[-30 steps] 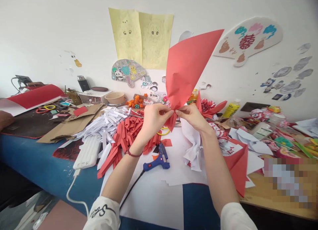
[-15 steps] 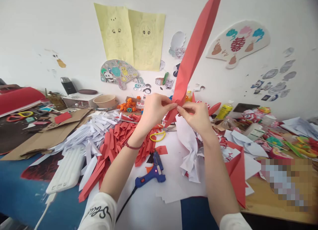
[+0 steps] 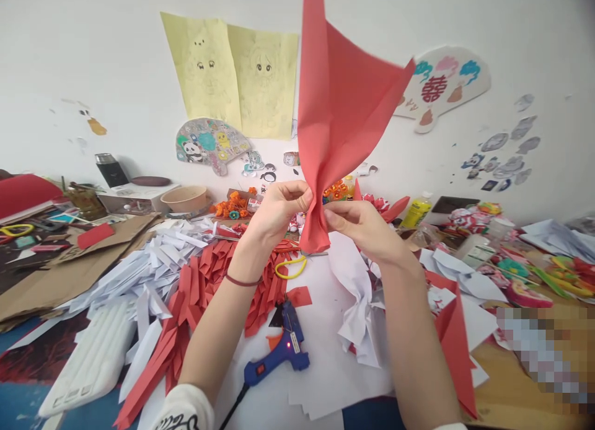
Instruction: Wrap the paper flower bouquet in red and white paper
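A sheet of red paper (image 3: 344, 101) stands upright in front of me, fanned wide at the top and gathered into a narrow waist low down. My left hand (image 3: 281, 213) pinches that waist from the left between thumb and fingers. On the other side, my right hand (image 3: 362, 228) has thumb and fingertips closed at the waist's right edge. Below the hands lies a blue glue gun (image 3: 276, 355) with a lit red light. Yellow-handled scissors (image 3: 291, 267) rest just under the paper's lower end.
Folded red paper strips (image 3: 204, 275) and white ones (image 3: 171, 256) are heaped at left, by a white power strip (image 3: 88, 355). Crumpled white paper (image 3: 357, 306) and a folded red sheet (image 3: 453, 337) lie at right. Behind stands a yellow bottle (image 3: 417, 210). Cardboard (image 3: 93, 263) covers the far left.
The red paper has turned from a narrow, right-leaning edge view to a wide fanned face, now more upright. Both hands stay at its waist, the right slightly farther from the left.
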The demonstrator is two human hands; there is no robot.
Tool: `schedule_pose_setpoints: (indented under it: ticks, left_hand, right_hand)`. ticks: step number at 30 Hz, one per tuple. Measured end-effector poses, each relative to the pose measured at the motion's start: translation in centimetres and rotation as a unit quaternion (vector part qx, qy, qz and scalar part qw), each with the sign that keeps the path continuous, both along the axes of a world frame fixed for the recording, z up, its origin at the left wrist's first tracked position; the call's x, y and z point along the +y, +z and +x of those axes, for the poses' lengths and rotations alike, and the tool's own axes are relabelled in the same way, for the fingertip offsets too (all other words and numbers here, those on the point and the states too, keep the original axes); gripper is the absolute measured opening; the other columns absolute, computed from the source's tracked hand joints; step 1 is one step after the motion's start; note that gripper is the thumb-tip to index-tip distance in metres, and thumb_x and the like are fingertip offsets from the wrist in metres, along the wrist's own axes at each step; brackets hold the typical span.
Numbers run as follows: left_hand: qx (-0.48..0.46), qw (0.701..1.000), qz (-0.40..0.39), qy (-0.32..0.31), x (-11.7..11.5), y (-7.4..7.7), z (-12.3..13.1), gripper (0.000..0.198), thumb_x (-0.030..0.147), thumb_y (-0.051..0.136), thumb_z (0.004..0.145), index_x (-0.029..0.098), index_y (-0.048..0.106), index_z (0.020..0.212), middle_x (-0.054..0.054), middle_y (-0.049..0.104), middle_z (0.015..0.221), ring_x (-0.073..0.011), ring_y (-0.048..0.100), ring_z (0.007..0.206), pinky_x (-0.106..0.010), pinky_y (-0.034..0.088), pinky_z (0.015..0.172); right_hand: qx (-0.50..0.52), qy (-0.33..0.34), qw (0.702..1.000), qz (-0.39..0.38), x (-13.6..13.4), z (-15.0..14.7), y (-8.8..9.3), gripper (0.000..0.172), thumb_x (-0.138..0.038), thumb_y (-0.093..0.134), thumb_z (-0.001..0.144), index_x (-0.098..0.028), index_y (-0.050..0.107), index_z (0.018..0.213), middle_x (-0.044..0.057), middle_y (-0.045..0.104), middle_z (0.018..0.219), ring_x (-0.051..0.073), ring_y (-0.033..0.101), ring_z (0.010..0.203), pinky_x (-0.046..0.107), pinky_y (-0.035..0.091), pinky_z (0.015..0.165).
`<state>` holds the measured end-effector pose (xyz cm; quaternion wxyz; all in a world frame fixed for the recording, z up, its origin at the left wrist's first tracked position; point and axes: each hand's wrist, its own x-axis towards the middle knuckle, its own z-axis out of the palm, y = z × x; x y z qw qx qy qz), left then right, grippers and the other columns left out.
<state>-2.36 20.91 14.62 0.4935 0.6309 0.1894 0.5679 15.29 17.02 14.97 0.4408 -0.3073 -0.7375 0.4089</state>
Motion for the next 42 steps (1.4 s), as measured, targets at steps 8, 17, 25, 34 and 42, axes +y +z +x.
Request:
schedule_pose_setpoints:
  ticks: [8, 17, 25, 34, 42]
  left_hand:
    - [0.002, 0.999, -0.019, -0.048, 1.2, -0.8, 0.0, 0.041, 0.052, 0.087, 0.062, 0.018, 0.064, 0.065, -0.002, 0.065, 0.068, -0.0150, 0.059, 0.064, -0.031, 0.048, 0.065]
    - [-0.026, 0.999, 0.023, -0.001, 2.6, -1.8, 0.3, 0.035, 0.050, 0.084, 0.067, 0.019, 0.067, 0.071, -0.002, 0.068, 0.074, -0.0147, 0.060, 0.069, -0.030, 0.049, 0.070]
    - [0.005, 0.997, 0.061, 0.049, 3.4, -2.7, 1.3, 0.032, 0.047, 0.080, 0.071, 0.018, 0.068, 0.070, -0.003, 0.068, 0.073, -0.0158, 0.062, 0.070, -0.030, 0.049, 0.067]
    - [0.150, 0.973, 0.137, 0.114, 1.1, -0.6, 0.0, 0.035, 0.038, 0.079, 0.075, 0.017, 0.071, 0.102, -0.009, 0.074, 0.099, -0.0177, 0.067, 0.082, -0.026, 0.052, 0.065]
    - [-0.056, 0.971, 0.059, 0.224, 0.4, -0.8, 2.2, 0.029, 0.032, 0.077, 0.076, 0.018, 0.059, 0.094, -0.006, 0.074, 0.088, -0.0179, 0.071, 0.079, -0.026, 0.055, 0.068]
  right_hand:
    - [0.024, -0.030, 0.999, -0.020, 0.4, -0.1, -0.2, 0.039, -0.050, 0.085, 0.069, -0.018, 0.076, 0.090, 0.006, 0.075, 0.093, 0.020, 0.069, 0.086, 0.029, 0.055, 0.075]
    - [0.033, -0.143, 0.986, 0.078, 1.1, -0.1, -0.6, 0.037, -0.047, 0.078, 0.079, -0.020, 0.073, 0.104, 0.008, 0.075, 0.102, 0.022, 0.071, 0.096, 0.033, 0.058, 0.085]
    - [0.025, -0.286, 0.929, 0.233, 0.8, -1.4, -1.3, 0.022, -0.039, 0.077, 0.080, -0.020, 0.073, 0.090, 0.005, 0.075, 0.084, 0.021, 0.071, 0.075, 0.035, 0.059, 0.074]
    - [-0.119, -0.455, 0.744, 0.475, 3.4, -1.3, -3.2, 0.016, -0.019, 0.058, 0.091, -0.019, 0.062, 0.076, 0.005, 0.066, 0.074, 0.018, 0.062, 0.070, 0.031, 0.044, 0.065]
    - [-0.211, -0.468, 0.657, 0.552, 3.4, -2.9, -4.5, 0.034, -0.021, 0.047, 0.099, -0.022, 0.054, 0.066, 0.004, 0.053, 0.061, 0.018, 0.050, 0.062, 0.034, 0.032, 0.060]
